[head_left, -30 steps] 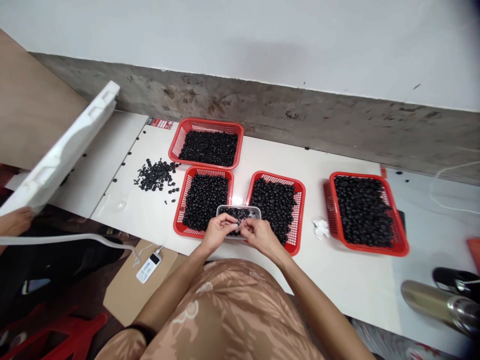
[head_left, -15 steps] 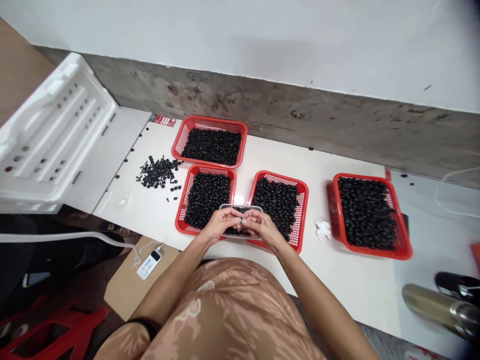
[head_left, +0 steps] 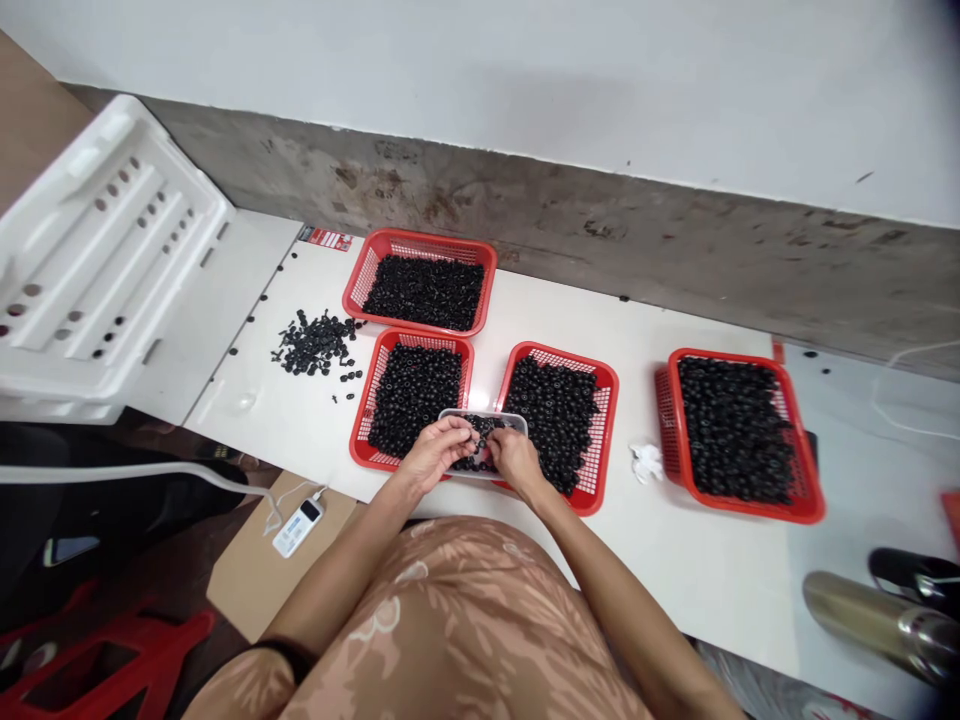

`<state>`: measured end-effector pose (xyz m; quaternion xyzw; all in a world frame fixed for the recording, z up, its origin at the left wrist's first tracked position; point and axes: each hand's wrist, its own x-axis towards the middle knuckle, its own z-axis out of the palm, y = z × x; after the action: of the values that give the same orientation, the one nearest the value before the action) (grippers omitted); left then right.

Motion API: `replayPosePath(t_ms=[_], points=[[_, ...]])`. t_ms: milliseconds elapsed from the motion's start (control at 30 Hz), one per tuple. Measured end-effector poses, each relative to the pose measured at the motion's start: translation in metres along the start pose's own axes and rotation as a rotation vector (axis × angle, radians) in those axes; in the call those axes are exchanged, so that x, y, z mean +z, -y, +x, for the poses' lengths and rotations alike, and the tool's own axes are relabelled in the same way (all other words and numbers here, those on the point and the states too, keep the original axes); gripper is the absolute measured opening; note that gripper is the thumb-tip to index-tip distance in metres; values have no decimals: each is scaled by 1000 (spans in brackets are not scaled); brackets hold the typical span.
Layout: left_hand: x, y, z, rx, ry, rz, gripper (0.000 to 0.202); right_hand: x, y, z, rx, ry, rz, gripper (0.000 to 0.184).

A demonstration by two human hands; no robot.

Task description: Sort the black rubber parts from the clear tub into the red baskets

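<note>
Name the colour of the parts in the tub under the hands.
The parts look black, best seen in the head view.

Right hand (head_left: 516,458) lowered, white crate (head_left: 127,270) turned

At the worktop's (head_left: 697,570) near edge, hands that met half a second ago are parted, the right one down in the clear tray (head_left: 478,474), away from the left hand (head_left: 435,450). Over the worktop's left end, the crate, edge-on a second ago, now shows its holed inside; the co-worker's hand has left view.
</note>
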<state>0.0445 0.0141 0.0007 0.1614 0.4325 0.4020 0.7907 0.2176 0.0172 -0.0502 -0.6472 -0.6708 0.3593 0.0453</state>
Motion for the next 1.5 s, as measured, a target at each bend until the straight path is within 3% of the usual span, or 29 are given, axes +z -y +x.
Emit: replayPosePath(t_ms=[267, 467, 533, 667, 733, 867, 1033, 1233, 1367, 1500], points=[[-9, 8, -4, -10, -74, -23, 23, 26, 11, 22, -3, 97, -148, 22], [-16, 9, -4, -35, -64, -28, 28, 13, 8, 11, -32, 50, -44, 23], [-17, 11, -3, -39, -58, -26, 28, 5, 8, 1, -65, 33, 94, 28], [-9, 17, 0, -67, -14, -2, 32, -11, 15, -19, -127, -10, 778, 36], [-2, 17, 1, -77, 22, -1, 32, -18, 19, -26, -163, -57, 928, 33], [10, 13, -1, -80, 41, 9, 29, -37, 26, -35, -311, -166, 715, 26], [16, 5, -10, -49, 82, 129, 30, -63, 29, -43, -517, -101, 429, 27], [19, 8, -15, -23, 114, 219, 31, -73, 26, -43, -413, 13, 591, 24], [18, 10, -17, -10, 85, 186, 33, -70, 26, -47, -294, -102, 666, 21], [20, 8, -18, 81, 72, 188, 39, -66, 27, -51, -330, -206, 615, 20]])
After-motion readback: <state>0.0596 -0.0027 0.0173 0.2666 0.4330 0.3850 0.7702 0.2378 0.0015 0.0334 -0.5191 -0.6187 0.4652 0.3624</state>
